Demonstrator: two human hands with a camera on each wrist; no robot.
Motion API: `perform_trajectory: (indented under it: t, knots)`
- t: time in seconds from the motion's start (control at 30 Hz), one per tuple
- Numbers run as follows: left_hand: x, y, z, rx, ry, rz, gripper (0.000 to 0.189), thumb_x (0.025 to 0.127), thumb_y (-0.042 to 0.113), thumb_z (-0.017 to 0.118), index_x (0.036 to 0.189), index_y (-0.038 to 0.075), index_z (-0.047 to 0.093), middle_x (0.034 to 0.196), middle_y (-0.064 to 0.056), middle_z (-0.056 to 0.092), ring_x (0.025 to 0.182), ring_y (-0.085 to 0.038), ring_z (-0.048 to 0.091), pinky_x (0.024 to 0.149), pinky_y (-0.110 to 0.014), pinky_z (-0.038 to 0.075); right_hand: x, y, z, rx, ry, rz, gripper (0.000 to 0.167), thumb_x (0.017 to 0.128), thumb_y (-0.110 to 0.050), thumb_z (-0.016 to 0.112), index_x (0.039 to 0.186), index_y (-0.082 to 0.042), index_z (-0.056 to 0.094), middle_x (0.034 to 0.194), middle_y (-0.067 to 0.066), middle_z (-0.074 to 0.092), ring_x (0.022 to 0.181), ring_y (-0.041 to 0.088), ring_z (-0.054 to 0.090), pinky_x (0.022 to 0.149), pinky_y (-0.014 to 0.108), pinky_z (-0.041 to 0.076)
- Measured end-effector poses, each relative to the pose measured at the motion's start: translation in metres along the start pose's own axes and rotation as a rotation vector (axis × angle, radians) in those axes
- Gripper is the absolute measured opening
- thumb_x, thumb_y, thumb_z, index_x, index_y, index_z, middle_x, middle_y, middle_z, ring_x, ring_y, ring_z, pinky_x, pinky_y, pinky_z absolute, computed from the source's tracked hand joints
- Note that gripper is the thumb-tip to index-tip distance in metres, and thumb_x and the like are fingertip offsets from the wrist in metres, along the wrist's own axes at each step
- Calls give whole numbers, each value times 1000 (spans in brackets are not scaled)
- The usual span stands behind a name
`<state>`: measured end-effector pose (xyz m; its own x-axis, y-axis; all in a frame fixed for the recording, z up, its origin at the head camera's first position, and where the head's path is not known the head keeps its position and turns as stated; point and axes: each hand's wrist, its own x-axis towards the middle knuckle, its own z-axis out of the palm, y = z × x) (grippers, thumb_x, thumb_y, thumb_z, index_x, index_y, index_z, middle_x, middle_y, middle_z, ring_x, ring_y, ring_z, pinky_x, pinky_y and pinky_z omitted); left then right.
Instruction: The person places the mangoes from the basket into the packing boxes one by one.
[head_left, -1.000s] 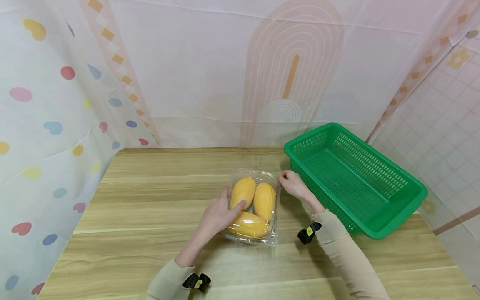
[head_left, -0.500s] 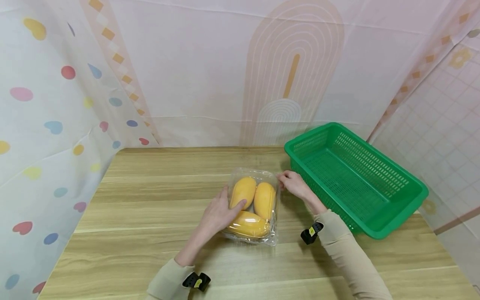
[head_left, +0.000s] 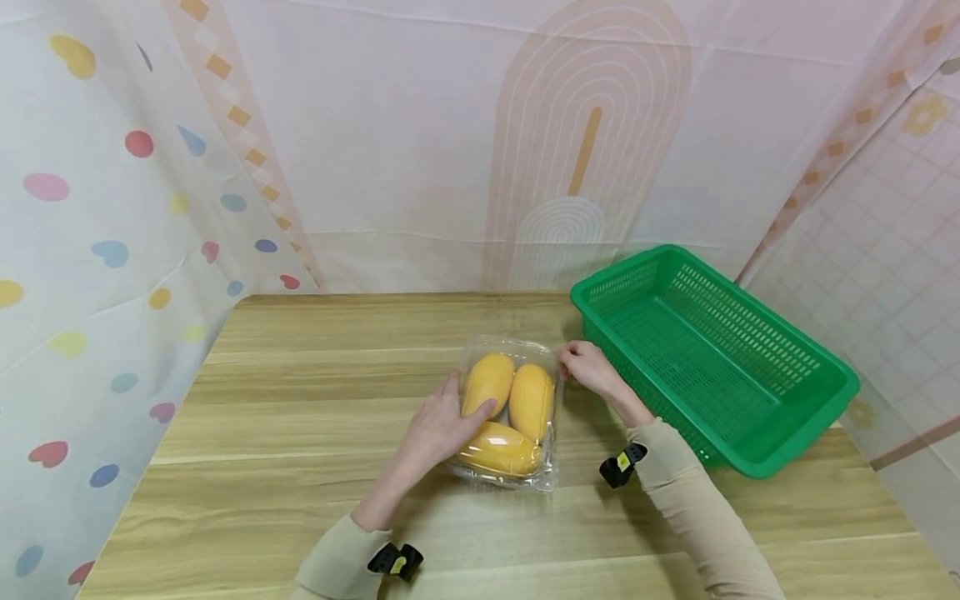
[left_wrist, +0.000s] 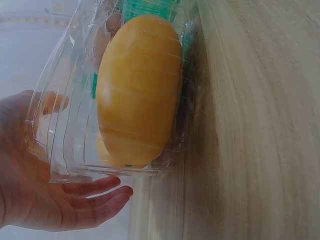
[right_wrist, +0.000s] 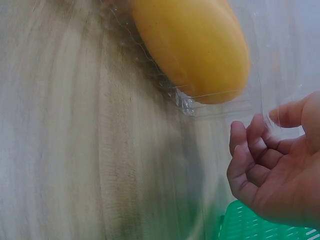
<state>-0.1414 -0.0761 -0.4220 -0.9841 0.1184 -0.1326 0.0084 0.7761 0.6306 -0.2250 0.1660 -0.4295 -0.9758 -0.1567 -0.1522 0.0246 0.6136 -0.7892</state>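
A clear plastic clamshell container (head_left: pixel 546 478) lies on the table with yellow mangoes inside, one at upper left (head_left: pixel 489 382), one at right (head_left: pixel 531 400) and one crosswise at the front (head_left: pixel 501 450). My left hand (head_left: pixel 442 425) rests on its left side, thumb across the top. In the left wrist view, several straight fingers (left_wrist: pixel 102 202) extend past the container's side, beside a mango (left_wrist: pixel 140 90). At the far right corner my right hand (head_left: pixel 588 367) pinches the container's clear edge; the right wrist view shows thumb and forefinger there, other fingers curled.
A green perforated plastic basket (head_left: pixel 585 302) stands at the right, close beside the right hand and forearm. The wooden table (head_left: pixel 300 400) reaches to a patterned cloth backdrop (head_left: pixel 390 150) at the back and sides.
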Motion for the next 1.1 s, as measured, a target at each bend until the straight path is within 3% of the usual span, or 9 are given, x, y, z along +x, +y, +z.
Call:
perform_trajectory:
  t: [0.27, 0.53, 0.8, 1.1]
  knots:
    - [0, 0, 1, 6, 4, 0, 89, 90, 55, 53, 148, -5, 21, 148, -29, 33, 135, -46, 35, 110, -56, 33, 2, 0, 3, -23, 57, -34, 29, 95, -16, 48, 68, -5, 53, 62, 1, 53, 55, 12, 41, 53, 23, 34]
    - [0, 1, 0, 8, -3, -9, 90, 89, 56, 53, 148, -5, 20, 148, -30, 32, 135, -46, 35, 110, -56, 33, 3, 1, 7, 76, 69, -13, 26, 93, -11, 46, 68, -5, 49, 61, 1, 49, 59, 13, 43, 56, 23, 36]
    - [0, 2, 1, 8, 2, -3, 89, 90, 55, 52, 147, -6, 21, 148, -30, 32, 135, -46, 36, 110, -55, 33, 5, 3, 4, 50, 27, -25, 26, 95, -12, 47, 71, -2, 52, 64, 2, 51, 60, 16, 47, 55, 23, 39]
    - [0, 2, 1, 12, 7, 4, 89, 90, 56, 51, 147, -6, 21, 148, -30, 32, 134, -47, 36, 110, -55, 33, 1, 6, -3, 54, -47, -22, 28, 99, -18, 45, 79, -1, 56, 70, 1, 56, 72, 21, 56, 63, 33, 50]
